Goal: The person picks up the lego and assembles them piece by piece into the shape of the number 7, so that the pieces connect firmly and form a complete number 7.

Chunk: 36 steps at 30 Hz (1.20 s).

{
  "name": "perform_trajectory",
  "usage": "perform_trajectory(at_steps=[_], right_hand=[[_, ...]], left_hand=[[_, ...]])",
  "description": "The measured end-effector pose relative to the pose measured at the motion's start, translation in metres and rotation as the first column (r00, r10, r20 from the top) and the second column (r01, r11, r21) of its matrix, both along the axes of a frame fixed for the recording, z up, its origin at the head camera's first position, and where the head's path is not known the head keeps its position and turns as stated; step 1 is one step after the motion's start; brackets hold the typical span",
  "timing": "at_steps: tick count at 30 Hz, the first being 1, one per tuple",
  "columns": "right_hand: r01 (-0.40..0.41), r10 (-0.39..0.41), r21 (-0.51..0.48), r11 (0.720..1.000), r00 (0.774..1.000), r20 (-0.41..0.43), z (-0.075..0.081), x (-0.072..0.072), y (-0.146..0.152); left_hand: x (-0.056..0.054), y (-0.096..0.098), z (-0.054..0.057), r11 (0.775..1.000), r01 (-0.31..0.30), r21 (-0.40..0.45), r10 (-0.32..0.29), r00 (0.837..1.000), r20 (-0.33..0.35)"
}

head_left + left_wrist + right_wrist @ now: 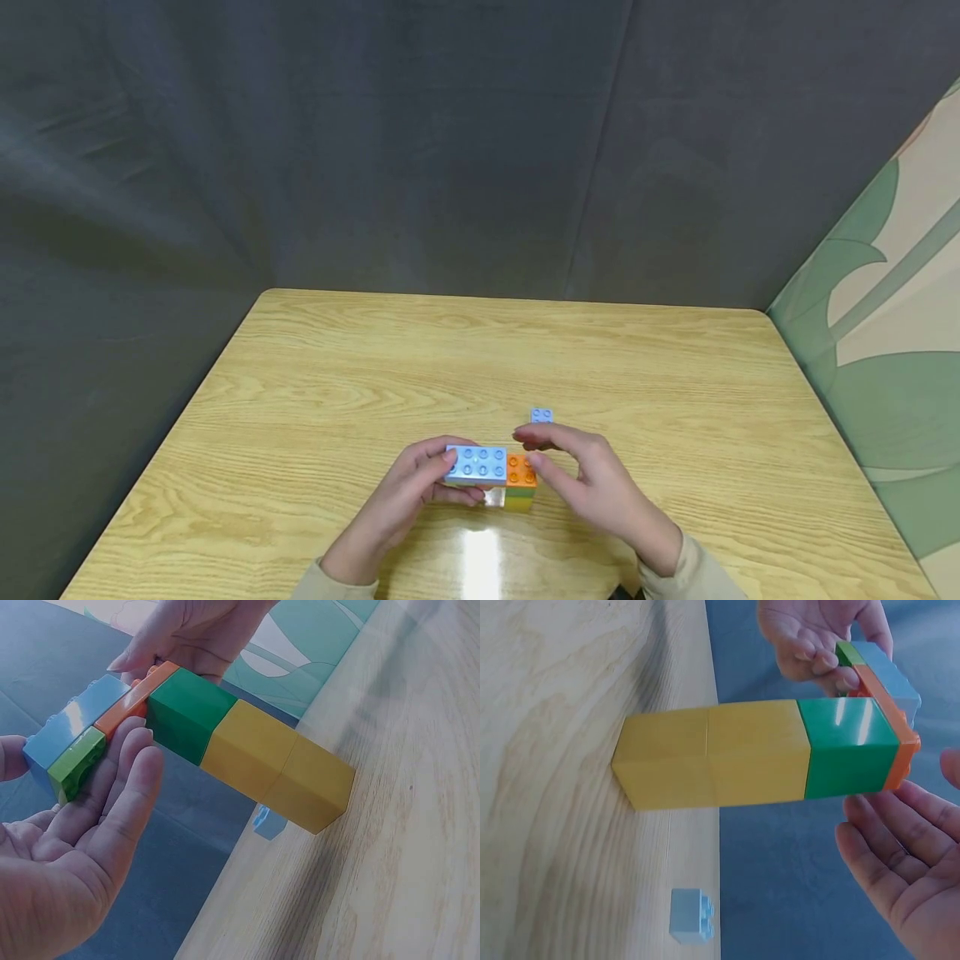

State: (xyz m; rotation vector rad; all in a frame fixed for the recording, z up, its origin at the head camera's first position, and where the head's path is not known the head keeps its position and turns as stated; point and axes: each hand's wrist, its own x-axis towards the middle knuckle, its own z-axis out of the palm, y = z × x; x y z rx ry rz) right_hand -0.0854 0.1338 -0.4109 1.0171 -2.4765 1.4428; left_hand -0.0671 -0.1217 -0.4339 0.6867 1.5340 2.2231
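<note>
A tower of toy building bricks stands on the wooden table (337, 375): two yellow bricks (757, 750), then a green brick (191, 712), then a flat orange brick (517, 471) that juts out to the left. On the jutting part sits a long blue brick (476, 467), with a small light green brick (75, 761) under its outer end. My left hand (408, 492) grips the blue brick, thumb on top and fingers below. To the right of the tower, my right hand (588, 475) holds its fingers loosely extended by the orange brick, thumb apart from them.
A small light blue brick (690, 915) rests on the table behind the tower, partly hidden by the right hand in the head view. A dark curtain (450, 150) hangs along the table's back and left. On the right is a leaf-patterned wall (900, 400).
</note>
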Motion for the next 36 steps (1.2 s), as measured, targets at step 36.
perform_trajectory(at_steps=[36], right_hand=[[0.213, -0.220, 0.057, 0.975, 0.955, 0.198, -0.046, -0.047, 0.026]], left_hand=[[0.000, -0.001, 0.000, 1.000, -0.008, -0.015, 0.008, 1.000, 0.003]])
